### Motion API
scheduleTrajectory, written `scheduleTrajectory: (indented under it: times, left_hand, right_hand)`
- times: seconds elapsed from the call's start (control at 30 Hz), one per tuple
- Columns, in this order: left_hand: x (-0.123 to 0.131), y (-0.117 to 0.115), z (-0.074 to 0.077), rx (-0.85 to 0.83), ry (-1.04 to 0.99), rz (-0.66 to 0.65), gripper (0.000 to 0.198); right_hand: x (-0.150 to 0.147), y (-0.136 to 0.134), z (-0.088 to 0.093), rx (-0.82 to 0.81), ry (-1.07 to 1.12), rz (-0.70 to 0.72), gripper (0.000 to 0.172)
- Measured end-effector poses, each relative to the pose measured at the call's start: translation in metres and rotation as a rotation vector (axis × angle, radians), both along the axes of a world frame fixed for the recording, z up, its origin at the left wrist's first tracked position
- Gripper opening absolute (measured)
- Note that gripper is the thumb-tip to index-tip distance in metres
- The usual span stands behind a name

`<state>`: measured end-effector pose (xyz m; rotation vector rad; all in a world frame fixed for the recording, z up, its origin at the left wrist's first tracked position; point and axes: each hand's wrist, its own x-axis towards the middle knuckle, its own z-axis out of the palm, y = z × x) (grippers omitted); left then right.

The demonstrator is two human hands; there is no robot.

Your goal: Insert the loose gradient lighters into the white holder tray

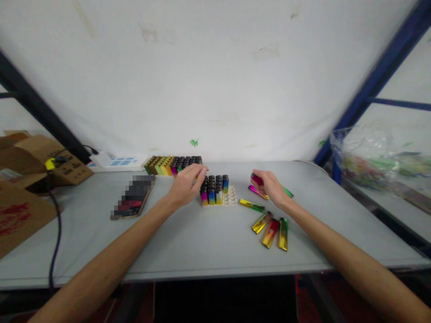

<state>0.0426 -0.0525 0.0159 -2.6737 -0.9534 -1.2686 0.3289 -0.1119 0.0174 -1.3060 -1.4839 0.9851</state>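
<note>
A white tray with round holes (230, 196) stands mid-table, its left part filled with upright lighters (211, 195); bare holes show on its right. My left hand (189, 183) is at the tray's left side, fingers closed together; what they hold, if anything, is hidden. My right hand (269, 185) pinches a magenta lighter (257, 180) to the right of the tray. Below and beside it lie several loose lighters, among them a yellow-green one (252, 205), a red-gold one (270, 233) and a green-gold one (283, 234).
Behind my left hand stand rows of upright lighters (163, 166). A phone (136, 197) lies at the left, near a power strip (124, 162). Cardboard boxes (23, 211) and a black cable (59, 233) are far left. A clear plastic bag (370, 157) is at the right, beyond a blue post (336, 168).
</note>
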Motion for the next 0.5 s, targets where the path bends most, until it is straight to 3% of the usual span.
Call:
scheduleTrajectory:
  times: [0.17, 0.37, 0.5]
  left_hand:
    - [0.0001, 0.0002, -0.0001, -0.002, -0.002, -0.001, 0.032]
    - [0.0003, -0.0008, 0.0009, -0.001, -0.015, -0.009, 0.031]
    - [0.0032, -0.0049, 0.0038, 0.022, -0.037, -0.015, 0.029]
  right_hand:
    - [-0.0023, 0.0018, -0.0007, -0.047, 0.116, 0.003, 0.036]
    - [-0.0029, 0.0003, 0.0023, -0.059, 0.125, 0.043, 0.041]
    - [-0.0011, 0.0030, -0.0006, -0.105, 0.197, 0.113, 0.053]
